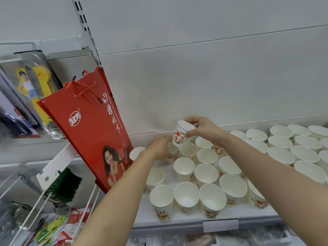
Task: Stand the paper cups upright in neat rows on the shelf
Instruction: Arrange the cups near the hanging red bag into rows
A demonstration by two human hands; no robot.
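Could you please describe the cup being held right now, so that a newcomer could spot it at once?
On the white shelf, look just right of the red gift bag. The held cup, gripped by the right hand, is the only one lifted above the standing cups and tilted.

paper cups point(186, 195): white, orange-red-green print | gift bag point(99, 132): red, white lettering | shelf point(177, 219): white

White shelf point(191, 218) w/ a blank label holder point(220, 225) on its front edge. Directly on it: many white paper cups point(186, 197), orange print on the sides, standing upright, mouths up, in rough rows front to back. More cups point(281, 155) packed close on the right part.
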